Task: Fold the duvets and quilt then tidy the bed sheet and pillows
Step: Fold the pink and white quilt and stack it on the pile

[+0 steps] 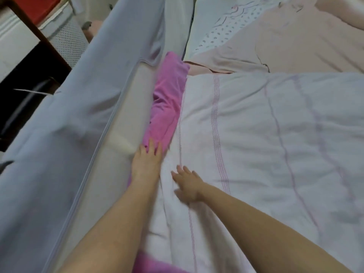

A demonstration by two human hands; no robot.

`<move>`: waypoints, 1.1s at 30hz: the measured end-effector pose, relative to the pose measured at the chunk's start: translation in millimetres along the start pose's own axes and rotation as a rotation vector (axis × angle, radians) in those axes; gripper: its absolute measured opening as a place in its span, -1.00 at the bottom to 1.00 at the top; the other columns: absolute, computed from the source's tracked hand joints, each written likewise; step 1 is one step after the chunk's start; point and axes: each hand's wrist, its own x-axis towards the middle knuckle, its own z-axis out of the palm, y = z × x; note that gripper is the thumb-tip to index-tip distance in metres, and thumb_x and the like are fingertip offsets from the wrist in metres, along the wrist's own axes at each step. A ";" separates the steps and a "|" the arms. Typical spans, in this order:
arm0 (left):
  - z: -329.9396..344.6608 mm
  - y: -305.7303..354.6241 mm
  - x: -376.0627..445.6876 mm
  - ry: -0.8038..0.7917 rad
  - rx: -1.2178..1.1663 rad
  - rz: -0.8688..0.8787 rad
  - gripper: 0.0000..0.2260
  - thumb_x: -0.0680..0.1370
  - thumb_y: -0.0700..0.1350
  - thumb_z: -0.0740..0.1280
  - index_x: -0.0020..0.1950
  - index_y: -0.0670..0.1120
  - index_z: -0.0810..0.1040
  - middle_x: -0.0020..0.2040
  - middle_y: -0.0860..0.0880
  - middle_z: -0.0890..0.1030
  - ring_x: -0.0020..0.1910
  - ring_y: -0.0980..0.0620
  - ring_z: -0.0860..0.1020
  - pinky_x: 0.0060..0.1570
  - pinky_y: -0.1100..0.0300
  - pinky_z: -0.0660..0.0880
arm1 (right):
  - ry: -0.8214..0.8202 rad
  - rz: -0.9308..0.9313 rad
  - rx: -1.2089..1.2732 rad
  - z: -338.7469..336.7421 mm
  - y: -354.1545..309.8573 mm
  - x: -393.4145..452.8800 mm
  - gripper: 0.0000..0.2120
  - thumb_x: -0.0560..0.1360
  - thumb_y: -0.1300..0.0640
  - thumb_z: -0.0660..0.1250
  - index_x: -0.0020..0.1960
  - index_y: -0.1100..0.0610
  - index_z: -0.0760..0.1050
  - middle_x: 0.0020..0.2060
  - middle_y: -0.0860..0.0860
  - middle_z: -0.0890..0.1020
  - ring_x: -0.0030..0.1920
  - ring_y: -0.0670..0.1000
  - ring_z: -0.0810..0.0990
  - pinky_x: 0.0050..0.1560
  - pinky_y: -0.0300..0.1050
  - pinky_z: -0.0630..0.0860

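A white duvet point(266, 138) with thin purple stripes covers the near part of the bed. Along its left edge a strip of pink sheet point(167, 99) shows, running beside the grey bed rail point(82, 119). My left hand point(146, 160) lies flat with straight fingers on the pink sheet, where it meets the duvet's edge. My right hand point(189, 184) rests on the white duvet just to the right, fingers spread and straight. Further back lie a pale pink quilt point(295, 46) and a white cloth with small purple dots point(226, 30).
The padded grey bed rail borders the bed on the left. Beyond it stand dark wooden furniture point(39, 40), a white perforated bin point(67, 42) and something red point(45, 6) at the top left. The image is slightly blurred.
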 end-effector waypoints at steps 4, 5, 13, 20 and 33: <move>-46.7 5.9 -30.2 -0.027 -0.186 0.076 -0.44 0.56 -0.25 0.18 0.55 -0.12 0.12 0.33 -0.22 0.39 0.22 -0.22 0.45 0.03 0.01 0.45 | 0.028 0.105 0.391 -0.3 7.4 -73.1 -0.69 0.58 0.12 0.20 0.27 0.22 0.45 0.17 0.13 0.55 0.25 0.16 0.46 0.17 -0.10 0.36; -57.0 10.8 -48.7 -0.088 -0.238 0.089 -0.43 0.54 -0.25 0.20 0.54 -0.11 0.14 0.32 -0.18 0.40 0.25 -0.19 0.43 0.10 0.00 0.42 | 0.099 0.161 0.433 -2.3 7.9 -96.2 -0.71 0.58 0.13 0.18 0.25 0.20 0.48 0.12 0.10 0.59 0.18 0.12 0.51 0.13 -0.11 0.40; -55.6 37.3 -255.8 -0.621 -0.369 0.233 -0.52 0.49 0.21 0.29 0.35 0.04 0.45 0.33 -0.01 0.51 0.28 -0.07 0.48 0.27 0.07 0.40 | -0.099 0.128 0.358 65.7 -29.4 -302.7 -0.72 0.54 -0.02 0.29 0.15 0.11 0.56 0.03 0.04 0.64 0.02 0.02 0.59 0.06 -0.17 0.46; -36.5 27.8 -358.0 -0.717 -0.553 -0.274 0.17 0.16 0.48 0.40 0.54 -0.13 0.04 0.51 -0.25 0.16 0.48 -0.26 0.17 0.41 -0.16 0.22 | -0.443 0.201 0.602 117.9 -80.5 -374.6 -0.14 0.31 -0.29 0.46 0.46 0.04 0.24 0.32 -0.04 0.44 0.21 -0.07 0.46 0.32 -0.19 0.35; -32.5 -88.0 -564.7 -0.677 -1.290 -0.602 -0.43 0.43 0.27 0.37 0.16 -0.19 0.58 0.12 -0.04 0.59 0.05 -0.07 0.55 0.00 0.13 0.47 | 0.084 0.037 0.185 206.6 -271.8 -492.9 -0.67 0.34 0.20 0.24 0.09 0.08 0.56 0.02 0.10 0.65 0.04 0.14 0.58 -0.14 -0.19 0.36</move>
